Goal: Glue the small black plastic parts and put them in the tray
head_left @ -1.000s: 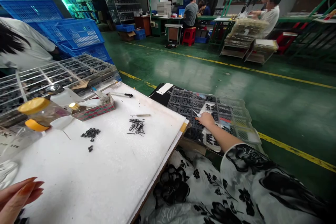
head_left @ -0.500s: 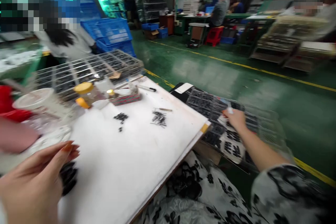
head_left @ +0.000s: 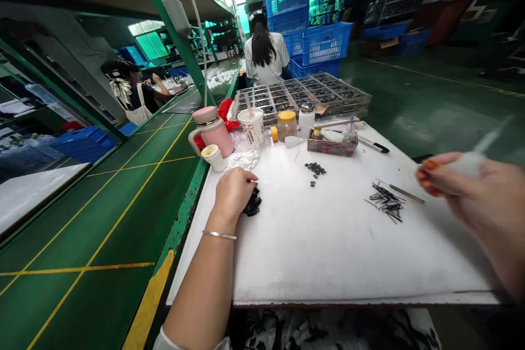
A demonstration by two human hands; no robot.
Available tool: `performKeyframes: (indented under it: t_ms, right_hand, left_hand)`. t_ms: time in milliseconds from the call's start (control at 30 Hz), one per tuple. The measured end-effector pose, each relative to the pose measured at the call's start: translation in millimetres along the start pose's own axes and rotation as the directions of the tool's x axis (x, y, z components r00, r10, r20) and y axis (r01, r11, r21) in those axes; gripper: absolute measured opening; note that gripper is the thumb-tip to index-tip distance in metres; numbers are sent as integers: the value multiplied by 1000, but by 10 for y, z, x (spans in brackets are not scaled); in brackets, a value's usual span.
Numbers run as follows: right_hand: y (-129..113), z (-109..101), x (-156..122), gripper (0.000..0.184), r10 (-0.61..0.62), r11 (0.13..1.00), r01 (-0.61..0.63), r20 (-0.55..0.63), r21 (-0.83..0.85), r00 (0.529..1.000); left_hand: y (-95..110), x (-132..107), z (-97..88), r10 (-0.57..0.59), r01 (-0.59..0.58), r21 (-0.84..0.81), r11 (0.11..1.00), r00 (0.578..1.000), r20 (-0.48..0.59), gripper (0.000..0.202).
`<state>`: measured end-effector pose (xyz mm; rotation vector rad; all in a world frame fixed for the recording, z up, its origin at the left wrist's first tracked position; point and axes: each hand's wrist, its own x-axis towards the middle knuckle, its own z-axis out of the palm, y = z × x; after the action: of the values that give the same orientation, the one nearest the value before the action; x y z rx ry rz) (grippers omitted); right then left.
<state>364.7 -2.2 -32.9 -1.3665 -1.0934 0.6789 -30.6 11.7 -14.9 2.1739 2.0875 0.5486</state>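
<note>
My right hand (head_left: 463, 186), smeared by motion, is closed round a whitish squeeze bottle (head_left: 471, 163) with a thin pointed nozzle, held above the right side of the white board (head_left: 311, 251). On the left, my left hand (head_left: 234, 188) rests on the board with its fingers pinched together; what is between them, if anything, is hidden. Beside and partly under that hand lie several glossy black pieces (head_left: 252, 203). Small black round parts (head_left: 315, 168) form a little pile mid-board. Thin black strips (head_left: 386, 202) lie loose nearer my right hand, beside a slim brown stick (head_left: 407, 194).
Along the back stand a pink mug (head_left: 217, 134), a paper cup (head_left: 252, 128), a yellow-lidded jar (head_left: 287, 127), a small box (head_left: 333, 145) and a cutter knife (head_left: 373, 145). Behind them is a compartment tray (head_left: 348, 99). A co-worker (head_left: 266, 54) sits beyond. A green belt (head_left: 123, 202) runs left.
The view has swung left. My right hand has left the tray beside the board and is now over the board's right side with the bottle. My left hand remains by the black pieces.
</note>
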Motion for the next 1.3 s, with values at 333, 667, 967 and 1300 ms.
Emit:
performKeyframes:
  t_ms: [333, 667, 967, 1300]
  right_hand:
    - [-572, 901, -119, 34, -136, 991, 130, 415, 42, 900]
    - [-293, 295, -128, 21, 107, 749, 235, 463, -619, 880]
    - [-23, 416, -327, 11, 57, 521, 363, 457, -772, 888]
    - [-561, 735, -358, 14, -91, 859, 326, 510, -394, 856]
  left_hand:
    - [-110, 57, 110, 181, -199, 134, 971, 975, 131, 15]
    - [-99, 126, 89, 70, -68, -33, 997, 997, 46, 15]
    - [-133, 109, 95, 24, -18, -163, 986, 999, 34, 16]
    - [161, 13, 20, -49, 229, -951, 206, 973, 224, 28]
